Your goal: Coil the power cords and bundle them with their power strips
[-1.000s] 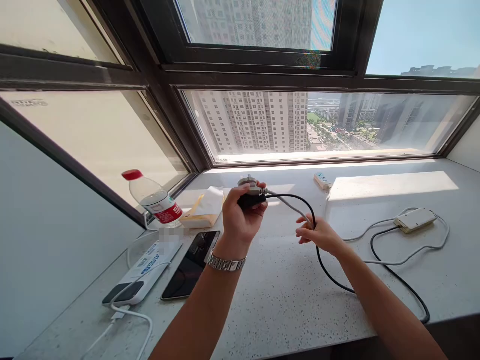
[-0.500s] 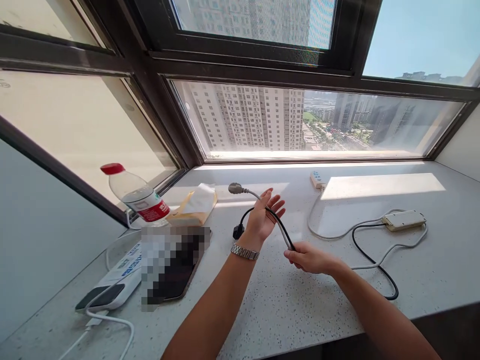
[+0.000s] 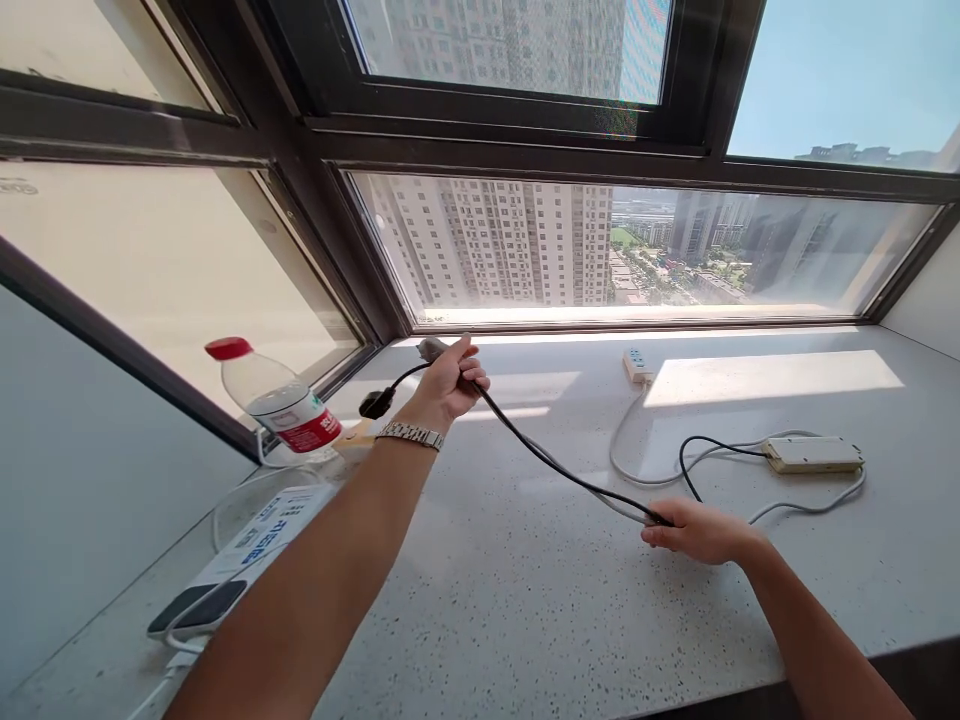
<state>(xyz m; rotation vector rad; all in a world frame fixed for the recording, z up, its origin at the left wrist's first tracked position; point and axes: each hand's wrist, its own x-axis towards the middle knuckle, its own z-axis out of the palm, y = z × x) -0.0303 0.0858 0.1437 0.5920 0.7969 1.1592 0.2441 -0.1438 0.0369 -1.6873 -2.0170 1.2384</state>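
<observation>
My left hand (image 3: 448,385), with a metal watch on its wrist, is closed around a black cable (image 3: 555,467) and a grey cable near their plug ends. The black plug (image 3: 376,403) hangs left of the fist and the grey plug (image 3: 433,348) sticks out above it. The cables run taut down to my right hand (image 3: 694,530), which pinches them low over the speckled white sill (image 3: 540,600). Beyond my right hand the cables curve back to a flat white adapter box (image 3: 811,453).
A water bottle with a red cap (image 3: 274,400) stands at the left by the window frame. A white power strip (image 3: 247,545) with a dark device on it lies at the near left. A small white socket strip (image 3: 638,364) sits by the glass.
My left hand closed on the cables and moved up and left. My right hand slid right and down along them, drawing them straight. My arm now covers the phone and tissue pack.
</observation>
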